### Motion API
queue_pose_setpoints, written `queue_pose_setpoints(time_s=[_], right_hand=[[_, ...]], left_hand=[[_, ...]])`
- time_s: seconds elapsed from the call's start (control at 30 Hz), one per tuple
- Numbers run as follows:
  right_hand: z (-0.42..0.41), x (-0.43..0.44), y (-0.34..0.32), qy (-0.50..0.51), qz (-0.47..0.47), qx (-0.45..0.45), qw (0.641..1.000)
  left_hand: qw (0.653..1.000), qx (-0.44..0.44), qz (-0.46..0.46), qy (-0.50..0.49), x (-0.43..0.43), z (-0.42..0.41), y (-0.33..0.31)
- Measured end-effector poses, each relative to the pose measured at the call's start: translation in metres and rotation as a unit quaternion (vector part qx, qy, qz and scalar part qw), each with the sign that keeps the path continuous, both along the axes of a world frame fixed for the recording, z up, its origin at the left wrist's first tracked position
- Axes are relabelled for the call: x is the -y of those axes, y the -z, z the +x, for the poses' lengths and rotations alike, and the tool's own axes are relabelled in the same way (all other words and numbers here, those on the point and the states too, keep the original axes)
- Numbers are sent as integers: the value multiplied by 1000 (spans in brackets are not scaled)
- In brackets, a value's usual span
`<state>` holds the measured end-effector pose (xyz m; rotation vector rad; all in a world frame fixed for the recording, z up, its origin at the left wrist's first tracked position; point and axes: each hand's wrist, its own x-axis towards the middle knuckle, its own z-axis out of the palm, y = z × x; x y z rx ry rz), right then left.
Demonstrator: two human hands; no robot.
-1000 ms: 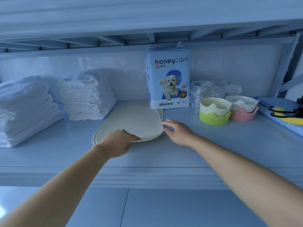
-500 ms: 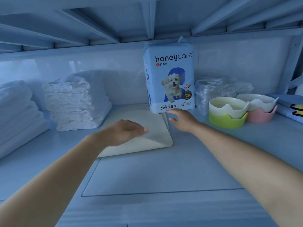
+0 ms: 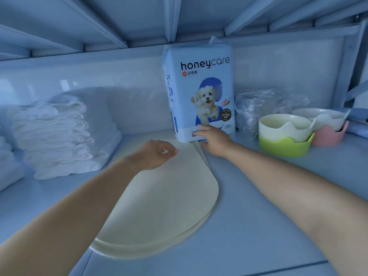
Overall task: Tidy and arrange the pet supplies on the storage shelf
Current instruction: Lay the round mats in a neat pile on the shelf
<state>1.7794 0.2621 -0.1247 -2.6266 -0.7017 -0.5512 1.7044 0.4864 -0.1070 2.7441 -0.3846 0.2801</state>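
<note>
A cream, round-cornered feeding mat (image 3: 169,204) lies flat on the blue shelf (image 3: 258,206), seemingly two stacked layers. My left hand (image 3: 155,154) hovers over its far part, fingers loosely curled, holding nothing. My right hand (image 3: 214,139) reaches to the bottom front corner of the upright honeycare pad pack (image 3: 201,88), fingers spread against the pack and the mat's far right corner. The pack stands at the back, behind the mat.
Stacks of folded white pads (image 3: 57,138) sit at the left. A crumpled clear plastic bag (image 3: 264,104), a cream bowl in a green holder (image 3: 284,136) and another in a pink holder (image 3: 328,128) stand at the right. The upper shelf's beams hang low overhead.
My view has moved closer into the shelf. My left hand let go of the mat's near edge and moved forward over it; my right hand moved from the mat's corner up to the pack's base.
</note>
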Motion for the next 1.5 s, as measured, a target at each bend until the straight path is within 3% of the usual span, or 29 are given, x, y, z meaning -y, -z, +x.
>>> queue_pose_setpoints(time_s=[0.23, 0.4, 0.63, 0.73, 0.97, 1.5], right_hand=[[33, 1, -10, -15, -167, 133, 977], [52, -13, -1, -33, -272, 224, 935], [65, -10, -2, -26, -333, 325, 885], [72, -9, -6, -26, -355, 334, 873], [79, -10, -4, -3, -351, 334, 875], [113, -27, -7, 36, -367, 274, 888]], left_hand=[[996, 26, 82, -26, 0, 60, 1], [988, 22, 145, -44, -2, 92, 6], [982, 35, 186, -4, -11, 117, 17], [980, 57, 188, 24, -18, 129, 16], [992, -26, 112, 52, -33, 151, 25], [993, -30, 111, 3, -56, 174, 25]])
